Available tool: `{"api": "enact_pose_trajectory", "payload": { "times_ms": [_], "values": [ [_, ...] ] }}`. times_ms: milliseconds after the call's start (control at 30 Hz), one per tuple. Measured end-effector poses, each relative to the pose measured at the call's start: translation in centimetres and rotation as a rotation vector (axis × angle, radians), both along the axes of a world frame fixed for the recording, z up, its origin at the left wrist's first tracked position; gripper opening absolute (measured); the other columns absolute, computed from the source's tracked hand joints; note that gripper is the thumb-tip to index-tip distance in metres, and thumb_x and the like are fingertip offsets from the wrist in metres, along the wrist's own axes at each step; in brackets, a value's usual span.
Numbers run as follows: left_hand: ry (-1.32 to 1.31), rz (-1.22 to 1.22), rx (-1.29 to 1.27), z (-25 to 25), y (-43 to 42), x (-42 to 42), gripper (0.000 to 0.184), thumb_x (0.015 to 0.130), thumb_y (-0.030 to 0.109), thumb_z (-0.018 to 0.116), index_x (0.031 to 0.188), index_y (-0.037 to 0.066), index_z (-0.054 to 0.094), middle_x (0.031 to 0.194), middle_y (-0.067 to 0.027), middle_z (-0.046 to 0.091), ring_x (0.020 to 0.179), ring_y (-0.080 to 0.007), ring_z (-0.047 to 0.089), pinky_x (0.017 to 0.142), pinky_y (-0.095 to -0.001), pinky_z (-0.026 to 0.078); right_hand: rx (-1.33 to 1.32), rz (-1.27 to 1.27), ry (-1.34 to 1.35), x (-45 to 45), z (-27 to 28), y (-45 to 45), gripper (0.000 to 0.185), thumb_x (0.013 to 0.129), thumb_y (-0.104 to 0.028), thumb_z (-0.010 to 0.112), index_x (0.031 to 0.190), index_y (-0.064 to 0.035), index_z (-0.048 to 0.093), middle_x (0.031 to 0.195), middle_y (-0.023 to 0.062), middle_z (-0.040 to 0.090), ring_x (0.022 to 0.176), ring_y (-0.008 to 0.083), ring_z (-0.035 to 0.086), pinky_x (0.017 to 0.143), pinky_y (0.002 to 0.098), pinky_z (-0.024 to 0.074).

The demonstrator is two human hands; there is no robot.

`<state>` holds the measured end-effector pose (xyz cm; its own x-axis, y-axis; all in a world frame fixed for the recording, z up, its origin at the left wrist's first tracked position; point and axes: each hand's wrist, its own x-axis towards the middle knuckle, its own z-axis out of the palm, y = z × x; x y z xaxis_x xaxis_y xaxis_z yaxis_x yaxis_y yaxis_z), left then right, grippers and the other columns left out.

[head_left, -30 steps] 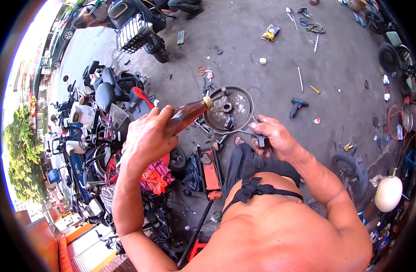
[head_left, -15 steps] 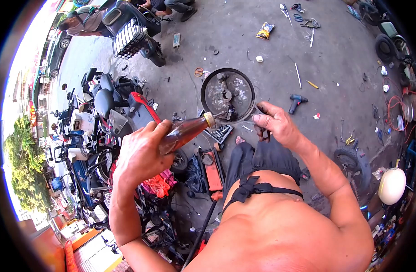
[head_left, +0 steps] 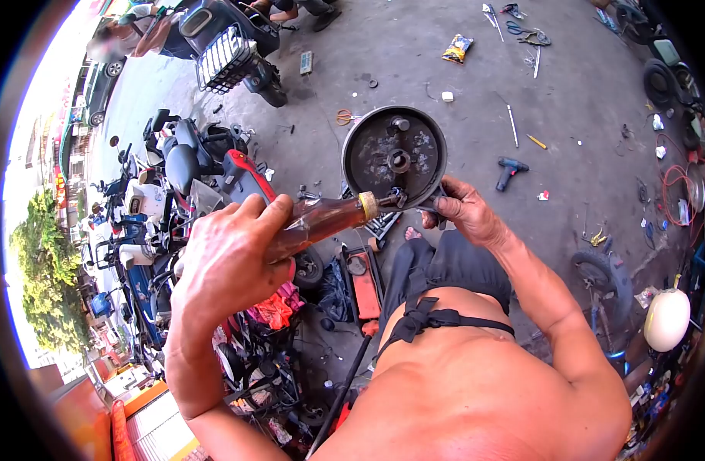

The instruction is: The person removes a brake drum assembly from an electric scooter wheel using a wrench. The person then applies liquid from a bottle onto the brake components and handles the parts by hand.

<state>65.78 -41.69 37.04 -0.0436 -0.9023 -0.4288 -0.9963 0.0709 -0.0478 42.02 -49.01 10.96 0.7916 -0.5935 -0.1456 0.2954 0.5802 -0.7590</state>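
My left hand [head_left: 241,250] is wrapped around a glass bottle [head_left: 310,228] of brown liquid. The bottle has a yellowish cap with a thin spout and tilts slightly upward to the right. Its spout reaches over the lower rim of a round metal drum-brake plate [head_left: 377,150], by a pivot fitting there. With fingers and thumb, my right hand [head_left: 468,209] grips the lower right edge of this plate. The plate's inside faces me, showing a raised centre hub and a post near the top. Some right-hand fingers are hidden behind the plate.
Below the plate, an open toolbox [head_left: 360,284] lies by my legs. A cordless drill [head_left: 511,173], yellow screwdriver [head_left: 537,141], scissors [head_left: 345,117] and snack packet [head_left: 458,48] lie on the ground. Parked scooters [head_left: 183,165] crowd the left. Another person [head_left: 141,31] is by a scooter at upper left.
The plate has risen slightly and turned its inside more toward me. My left hand has tipped the bottle closer to level, and its spout has shifted right, over the plate's lower edge.
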Motion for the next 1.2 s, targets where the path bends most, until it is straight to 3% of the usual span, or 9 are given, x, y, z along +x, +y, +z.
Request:
{"api": "enact_pose_trajectory", "payload": {
  "times_ms": [67, 167, 300, 367, 567, 833, 1100, 1167, 1200],
  "values": [
    [0.000, 0.010, -0.005, 0.6, -0.1, -0.2, 0.059, 0.057, 0.015, 0.073, 0.112, 0.008, 0.055, 0.082, -0.0113, 0.054, 0.074, -0.0331, 0.058, 0.064, -0.0436, 0.045, -0.016, -0.047, -0.018, 0.7, 0.7, 0.1, 0.041, 0.090, -0.033, 0.058, 0.112, 0.0004, 0.056, 0.078, 0.0070, 0.061, 0.071, 0.0136, 0.061, 0.062, 0.0295, 0.0486],
    [-0.029, 0.018, -0.015, 1.5, 0.0, -0.6, 0.056, 0.062, 0.017, 0.072, 0.113, 0.007, 0.054, 0.081, -0.0108, 0.055, 0.076, -0.0304, 0.059, 0.068, -0.0419, 0.047, -0.043, 0.014, 0.155, 0.3, 3.8, -0.8, 0.026, 0.089, -0.023, 0.056, 0.100, 0.0009, 0.058, 0.076, 0.0048, 0.061, 0.066, 0.0095, 0.057, 0.058, 0.0253, 0.0466],
    [-0.089, 0.010, -0.067, 0.6, 0.7, -0.4, 0.055, 0.063, 0.015, 0.071, 0.113, 0.007, 0.053, 0.082, -0.0109, 0.055, 0.076, -0.0303, 0.059, 0.067, -0.0425, 0.047, -0.238, -0.068, 0.403, 1.0, 7.5, -0.6, 0.025, 0.086, -0.020, 0.053, 0.095, 0.0027, 0.055, 0.073, 0.0057, 0.060, 0.061, 0.0110, 0.057, 0.055, 0.0257, 0.0462],
    [-0.075, 0.044, -0.086, -0.7, 1.1, 0.3, 0.059, 0.059, 0.014, 0.070, 0.115, 0.008, 0.053, 0.085, -0.0130, 0.055, 0.079, -0.0346, 0.058, 0.069, -0.0445, 0.045, -0.266, -0.051, 0.462, 1.1, 7.8, -0.5, 0.025, 0.086, -0.021, 0.053, 0.093, 0.0036, 0.053, 0.073, 0.0065, 0.060, 0.059, 0.0119, 0.057, 0.052, 0.0261, 0.0459],
    [-0.120, -0.023, -0.120, -2.7, 1.8, 1.5, 0.053, 0.064, 0.014, 0.069, 0.114, 0.007, 0.053, 0.086, -0.0122, 0.056, 0.081, -0.0318, 0.058, 0.070, -0.0441, 0.046, -0.114, -0.034, 0.477, 1.8, 9.5, 1.3, 0.022, 0.088, -0.021, 0.052, 0.093, 0.0006, 0.049, 0.074, 0.0057, 0.054, 0.056, 0.0111, 0.056, 0.043, 0.0240, 0.0463],
    [-0.095, -0.143, -0.159, -4.8, 2.9, 3.5, 0.050, 0.063, 0.014, 0.069, 0.109, 0.005, 0.052, 0.085, -0.0120, 0.057, 0.077, -0.0308, 0.061, 0.068, -0.0427, 0.049, 0.004, -0.072, 0.502, 3.0, 8.6, 4.0, 0.025, 0.090, -0.025, 0.054, 0.093, -0.0023, 0.046, 0.073, 0.0038, 0.051, 0.057, 0.0114, 0.056, 0.041, 0.0244, 0.0482],
    [0.357, 0.144, -0.381, -12.4, 4.0, 1.8, 0.053, 0.061, 0.014, 0.068, 0.112, 0.008, 0.054, 0.088, -0.0150, 0.059, 0.082, -0.0387, 0.059, 0.068, -0.0454, 0.048, 0.526, -0.331, 0.320, -1.7, 5.5, 5.1, 0.020, 0.089, -0.029, 0.057, 0.086, -0.0091, 0.055, 0.074, 0.0073, 0.059, 0.060, 0.0201, 0.059, 0.047, 0.0336, 0.0488],
    [0.674, 0.277, -0.434, -15.9, 4.2, 1.0, 0.065, 0.058, 0.010, 0.074, 0.119, 0.005, 0.052, 0.099, -0.0163, 0.061, 0.089, -0.0348, 0.062, 0.078, -0.0385, 0.050, 0.808, -0.435, 0.130, -4.2, 3.5, 4.7, 0.021, 0.090, -0.029, 0.054, 0.085, -0.0085, 0.055, 0.073, 0.0071, 0.059, 0.063, 0.0206, 0.060, 0.051, 0.0334, 0.0493],
    [0.785, 0.432, -0.388, -16.8, 4.0, 0.0, 0.066, 0.060, 0.010, 0.076, 0.120, 0.002, 0.051, 0.099, -0.0158, 0.062, 0.089, -0.0274, 0.063, 0.081, -0.0350, 0.049, 0.883, -0.508, 0.073, -5.7, 2.3, 4.6, 0.022, 0.090, -0.029, 0.053, 0.085, -0.0074, 0.054, 0.073, 0.0074, 0.059, 0.064, 0.0207, 0.060, 0.052, 0.0331, 0.0498]
  ]
}}
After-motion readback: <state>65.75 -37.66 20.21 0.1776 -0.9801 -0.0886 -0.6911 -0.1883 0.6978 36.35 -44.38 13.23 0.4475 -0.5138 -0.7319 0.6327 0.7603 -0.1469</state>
